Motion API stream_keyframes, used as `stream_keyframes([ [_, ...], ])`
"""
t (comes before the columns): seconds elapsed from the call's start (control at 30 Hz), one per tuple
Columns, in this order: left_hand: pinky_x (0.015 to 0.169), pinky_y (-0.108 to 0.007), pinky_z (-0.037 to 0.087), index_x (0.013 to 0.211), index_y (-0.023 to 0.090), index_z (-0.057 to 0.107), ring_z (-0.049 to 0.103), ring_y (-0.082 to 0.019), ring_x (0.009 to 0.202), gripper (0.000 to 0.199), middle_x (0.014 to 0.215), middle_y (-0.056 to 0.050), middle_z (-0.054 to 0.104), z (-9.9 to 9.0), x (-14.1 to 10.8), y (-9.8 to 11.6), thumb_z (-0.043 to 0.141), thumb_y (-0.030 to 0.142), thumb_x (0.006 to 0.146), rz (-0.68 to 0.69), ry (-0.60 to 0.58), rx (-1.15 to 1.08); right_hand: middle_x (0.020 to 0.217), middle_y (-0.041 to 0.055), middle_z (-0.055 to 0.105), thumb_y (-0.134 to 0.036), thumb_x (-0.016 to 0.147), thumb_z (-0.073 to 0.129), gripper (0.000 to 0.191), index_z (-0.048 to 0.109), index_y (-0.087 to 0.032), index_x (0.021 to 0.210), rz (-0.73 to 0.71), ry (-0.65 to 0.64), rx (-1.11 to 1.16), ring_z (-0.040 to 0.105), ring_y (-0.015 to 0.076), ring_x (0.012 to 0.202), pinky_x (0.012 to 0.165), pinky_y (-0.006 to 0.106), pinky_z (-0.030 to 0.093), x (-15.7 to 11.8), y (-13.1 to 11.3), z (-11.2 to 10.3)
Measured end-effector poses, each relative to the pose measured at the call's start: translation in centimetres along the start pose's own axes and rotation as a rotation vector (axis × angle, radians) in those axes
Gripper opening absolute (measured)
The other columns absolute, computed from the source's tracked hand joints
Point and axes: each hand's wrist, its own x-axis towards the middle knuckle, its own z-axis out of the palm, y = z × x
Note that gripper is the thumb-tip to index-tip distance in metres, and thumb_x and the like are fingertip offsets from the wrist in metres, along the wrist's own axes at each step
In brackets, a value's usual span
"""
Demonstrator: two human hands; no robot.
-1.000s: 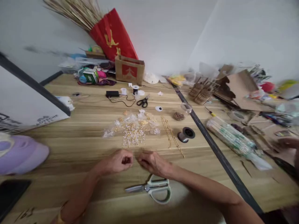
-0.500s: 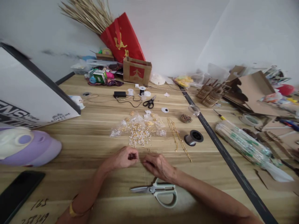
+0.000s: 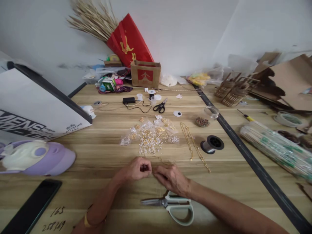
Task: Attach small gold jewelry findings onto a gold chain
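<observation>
My left hand (image 3: 139, 168) and my right hand (image 3: 170, 177) meet fingertip to fingertip over the wooden table. Both are closed in a pinch, with a tiny piece between them too small to name. A thin clear thread seems to hang below the right fingers. Just beyond lies a heap of small gold and clear beads (image 3: 149, 142) with little plastic bags. Gold chains (image 3: 188, 139) lie to its right, beside a spool of fine thread or wire (image 3: 212, 144). White-handled scissors (image 3: 179, 206) rest below my right hand, blades pointing left.
Black scissors (image 3: 160, 106) lie beyond the beads, near an open dish of mixed beads (image 3: 202, 122). A phone (image 3: 31, 206), a purple visor cap (image 3: 48, 157) and a big white box (image 3: 41, 107) stand left. Packed sticks (image 3: 275, 148) lie right of a black strip (image 3: 246, 156).
The camera view has shifted, so the whole scene sits a little further right. My fingertips have come closer together; both hands stay pinched.
</observation>
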Motion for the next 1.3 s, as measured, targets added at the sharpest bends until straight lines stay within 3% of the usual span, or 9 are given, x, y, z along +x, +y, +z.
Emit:
stream_keyframes([
  [0.33, 0.048, -0.017, 0.03, 0.064, 0.011, 0.06, 0.039, -0.007, 0.052, 0.011, 0.056, 0.003, 0.047, -0.3, -0.3, 0.5, 0.055, 0.019, 0.069, -0.03, 0.011, 0.008, 0.09, 0.0063, 0.057, -0.016, 0.095, 0.038, 0.017, 0.055, -0.017, 0.092, -0.057, -0.076, -0.205, 0.056, 0.0135, 0.072, 0.053, 0.022, 0.036, -0.4, -0.6, -0.4],
  [0.5, 0.05, -0.018, 0.031, 0.067, 0.012, 0.061, 0.04, -0.008, 0.054, 0.014, 0.058, 0.003, 0.048, -0.6, -0.5, 0.5, 0.056, 0.024, 0.072, -0.019, -0.052, 0.002, 0.086, 0.0056, 0.056, -0.012, 0.093, 0.039, 0.017, 0.055, -0.016, 0.088, -0.013, -0.063, 0.011, 0.055, 0.0138, 0.074, 0.06, 0.023, 0.042, -0.3, -0.7, -0.5],
  [0.67, 0.051, -0.019, 0.032, 0.068, 0.012, 0.062, 0.041, -0.009, 0.055, 0.017, 0.059, 0.003, 0.049, -0.9, -0.5, 0.0, 0.057, 0.028, 0.074, -0.015, -0.068, -0.002, 0.079, 0.0028, 0.056, -0.01, 0.09, 0.045, 0.016, 0.058, -0.016, 0.082, 0.053, 0.056, 0.293, 0.054, 0.0123, 0.07, 0.064, 0.021, 0.044, 0.1, -0.7, -0.5],
  [0.93, 0.051, -0.018, 0.032, 0.068, 0.012, 0.061, 0.042, -0.008, 0.055, 0.012, 0.058, 0.003, 0.05, -1.9, -0.7, 1.1, 0.054, 0.021, 0.074, -0.023, -0.108, 0.081, 0.077, 0.0025, 0.055, -0.009, 0.088, 0.048, 0.014, 0.056, -0.017, 0.079, 0.055, 0.11, 0.341, 0.052, 0.0124, 0.07, 0.064, 0.022, 0.042, -0.2, -0.8, 0.0],
  [1.1, 0.059, -0.02, 0.038, 0.073, 0.014, 0.064, 0.052, -0.012, 0.064, 0.015, 0.068, 0.0, 0.061, -2.5, -0.1, 1.9, 0.054, 0.023, 0.079, -0.031, 0.106, 0.199, 0.079, 0.0029, 0.053, -0.008, 0.088, 0.044, 0.013, 0.052, -0.017, 0.082, 0.019, 0.063, 0.273, 0.051, 0.0131, 0.07, 0.065, 0.023, 0.042, -0.4, -0.9, 0.3],
  [1.3, 0.07, -0.025, 0.042, 0.079, 0.016, 0.067, 0.057, -0.015, 0.074, 0.015, 0.081, -0.003, 0.066, -1.5, 2.4, 2.0, 0.052, 0.016, 0.083, 0.029, 0.322, 0.44, 0.08, 0.0046, 0.055, -0.01, 0.09, 0.042, 0.013, 0.05, -0.017, 0.084, -0.028, 0.032, 0.212, 0.052, 0.0148, 0.072, 0.067, 0.025, 0.044, -0.5, -1.0, 0.4],
])
